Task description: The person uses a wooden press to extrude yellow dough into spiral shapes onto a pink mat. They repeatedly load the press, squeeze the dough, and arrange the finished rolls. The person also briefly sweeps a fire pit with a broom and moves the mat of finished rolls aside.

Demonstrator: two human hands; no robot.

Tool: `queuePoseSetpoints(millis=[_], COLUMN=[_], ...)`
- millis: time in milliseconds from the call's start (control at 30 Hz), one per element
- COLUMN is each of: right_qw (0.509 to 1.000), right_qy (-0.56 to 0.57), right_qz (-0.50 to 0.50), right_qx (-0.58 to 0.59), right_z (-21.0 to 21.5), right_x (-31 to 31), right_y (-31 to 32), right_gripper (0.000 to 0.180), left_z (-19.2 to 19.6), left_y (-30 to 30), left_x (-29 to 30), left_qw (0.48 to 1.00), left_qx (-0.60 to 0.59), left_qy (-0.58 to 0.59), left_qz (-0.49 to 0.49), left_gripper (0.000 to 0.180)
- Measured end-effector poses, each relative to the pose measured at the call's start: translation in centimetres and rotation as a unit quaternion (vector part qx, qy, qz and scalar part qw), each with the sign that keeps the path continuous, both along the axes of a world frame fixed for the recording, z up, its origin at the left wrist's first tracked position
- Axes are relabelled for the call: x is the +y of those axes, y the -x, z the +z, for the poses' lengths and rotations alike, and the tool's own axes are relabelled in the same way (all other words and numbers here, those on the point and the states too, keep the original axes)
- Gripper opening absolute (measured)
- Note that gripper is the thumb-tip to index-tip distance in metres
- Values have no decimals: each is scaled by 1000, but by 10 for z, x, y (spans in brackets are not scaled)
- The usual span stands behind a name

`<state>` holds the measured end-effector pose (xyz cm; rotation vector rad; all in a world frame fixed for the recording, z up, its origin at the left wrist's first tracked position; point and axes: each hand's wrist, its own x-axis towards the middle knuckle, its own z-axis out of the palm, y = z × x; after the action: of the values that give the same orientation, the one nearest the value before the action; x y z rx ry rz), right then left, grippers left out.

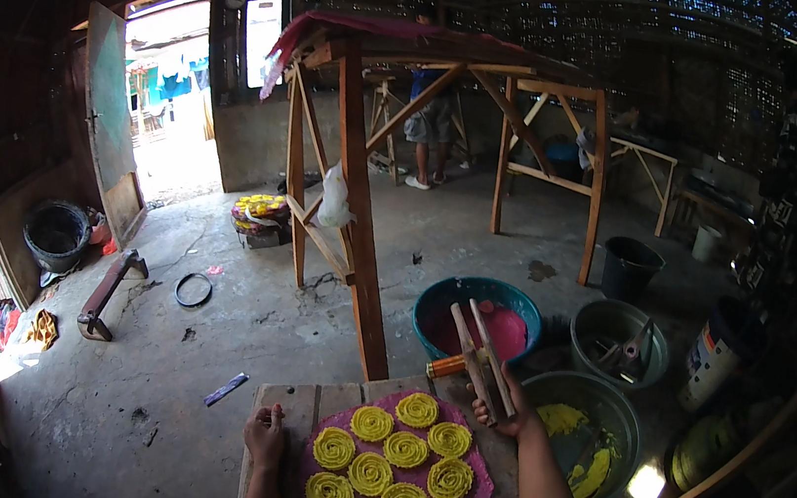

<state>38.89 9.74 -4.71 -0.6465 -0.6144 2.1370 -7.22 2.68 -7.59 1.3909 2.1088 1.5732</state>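
Note:
My right hand is wrapped around a wooden hand press with two long parallel handles, raised beyond the far right edge of the table. A short orange-brown cylinder juts out from the press's left side. Several yellow dough spirals, ridged and round, lie on a round pink cloth in front of me. The cloth rests on a wooden table. Left of the cloth, my left hand is at the table's edge with its fingers curled in; nothing shows in them.
Beyond the table's right side stand a teal basin with pink contents, a basin with yellow dough and a tub with utensils. A wooden frame rises ahead. Behind it a person stands. A low bench lies left.

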Motion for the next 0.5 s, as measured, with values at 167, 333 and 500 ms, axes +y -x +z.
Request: queuePoseSetpoints(millis=[167, 333, 500], right_qw=[1000, 998, 982], right_qy=[0, 7, -154], right_qz=[-11, 8, -10], right_qx=[-3, 63, 107], right_z=[-3, -4, -4], right_x=[-2, -7, 0], right_y=[-2, -6, 13], right_gripper=[88, 85, 53], left_z=[-3, -7, -69], left_y=[-4, -5, 27], left_x=[3, 14, 58], left_qw=[999, 995, 988], left_qx=[-30, -69, -56], left_qy=[-10, -31, -3], left_qz=[-23, -60, -144], left_gripper=[30, 30, 34])
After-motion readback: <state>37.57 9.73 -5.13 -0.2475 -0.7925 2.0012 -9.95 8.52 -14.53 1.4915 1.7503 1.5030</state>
